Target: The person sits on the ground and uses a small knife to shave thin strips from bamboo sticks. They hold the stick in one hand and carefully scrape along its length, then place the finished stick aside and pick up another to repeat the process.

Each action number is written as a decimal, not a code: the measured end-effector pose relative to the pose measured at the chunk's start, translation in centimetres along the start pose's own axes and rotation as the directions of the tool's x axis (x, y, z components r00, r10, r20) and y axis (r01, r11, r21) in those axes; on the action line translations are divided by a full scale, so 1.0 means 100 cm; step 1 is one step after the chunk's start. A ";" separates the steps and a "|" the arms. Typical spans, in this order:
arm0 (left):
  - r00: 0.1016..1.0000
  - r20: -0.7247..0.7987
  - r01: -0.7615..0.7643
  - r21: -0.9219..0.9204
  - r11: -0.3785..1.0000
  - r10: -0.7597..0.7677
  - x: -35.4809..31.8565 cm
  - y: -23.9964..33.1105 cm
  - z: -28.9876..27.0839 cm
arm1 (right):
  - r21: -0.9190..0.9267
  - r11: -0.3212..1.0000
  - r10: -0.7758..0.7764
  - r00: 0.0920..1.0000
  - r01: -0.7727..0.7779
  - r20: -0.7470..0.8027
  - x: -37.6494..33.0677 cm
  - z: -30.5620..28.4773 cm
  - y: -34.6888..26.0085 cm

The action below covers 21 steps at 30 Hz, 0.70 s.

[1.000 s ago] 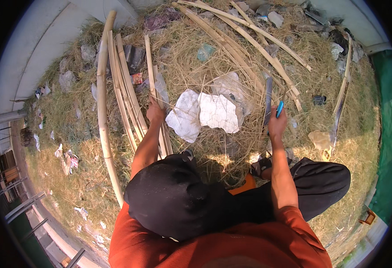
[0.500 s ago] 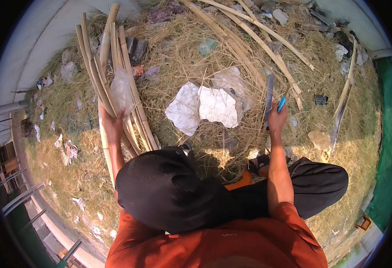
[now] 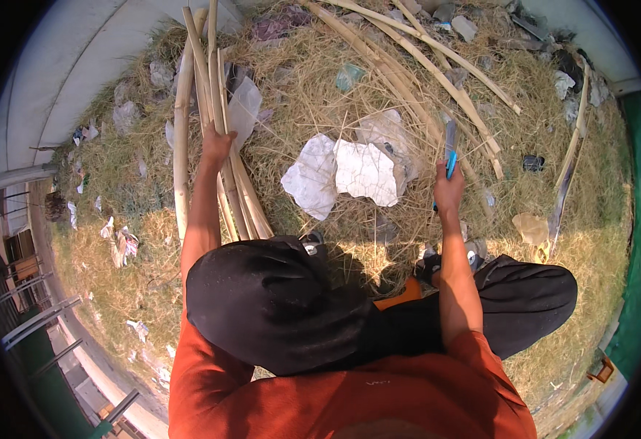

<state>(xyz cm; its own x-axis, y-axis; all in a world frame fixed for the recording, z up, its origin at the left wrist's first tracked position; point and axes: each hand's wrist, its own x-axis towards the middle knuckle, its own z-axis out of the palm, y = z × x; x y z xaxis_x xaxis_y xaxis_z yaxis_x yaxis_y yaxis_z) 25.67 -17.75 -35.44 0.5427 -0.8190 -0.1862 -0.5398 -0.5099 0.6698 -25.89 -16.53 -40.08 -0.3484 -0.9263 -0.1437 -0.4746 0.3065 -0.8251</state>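
At the left, my left hand (image 3: 218, 144) is closed round a pale wooden pole (image 3: 213, 80) that belongs to a loose bundle of several. A thicker pole (image 3: 182, 146) lies just left of that hand, and a clear plastic bag (image 3: 244, 111) touches the bundle on the right. My right hand (image 3: 448, 192) grips the blue handle of a tool with a long, flat grey blade (image 3: 450, 136), pointing away from me; whether it is a knife or a saw I cannot tell. White stone-like slabs (image 3: 366, 173) lie on the dry grass between my hands.
More long poles (image 3: 437, 80) lie at the far right, and another (image 3: 570, 157) stretches along the right side. Plastic scraps (image 3: 125, 117) litter the grass. A white wall (image 3: 79, 66) rises at far left, a green sheet (image 3: 636, 190) at right. My foot (image 3: 313, 244) is near the bundle.
My left hand has moved up and right along the bundle, and the poles have swung rightward closer together. The blade in my right hand has shifted slightly; its grip remains.
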 end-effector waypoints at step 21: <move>0.856 -0.184 -0.165 0.789 0.592 0.484 -0.026 0.002 0.047 | -0.033 0.999 -0.008 0.999 0.006 -0.051 0.003 -0.012 -0.002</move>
<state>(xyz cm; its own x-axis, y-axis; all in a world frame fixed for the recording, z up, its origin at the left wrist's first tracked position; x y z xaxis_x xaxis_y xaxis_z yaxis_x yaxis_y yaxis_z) 21.15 -16.89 -38.18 0.3215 -0.8992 0.2966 -0.9170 -0.3738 -0.1394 -26.90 -16.61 -39.27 -0.3853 -0.9163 -0.1095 -0.5034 0.3081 -0.8072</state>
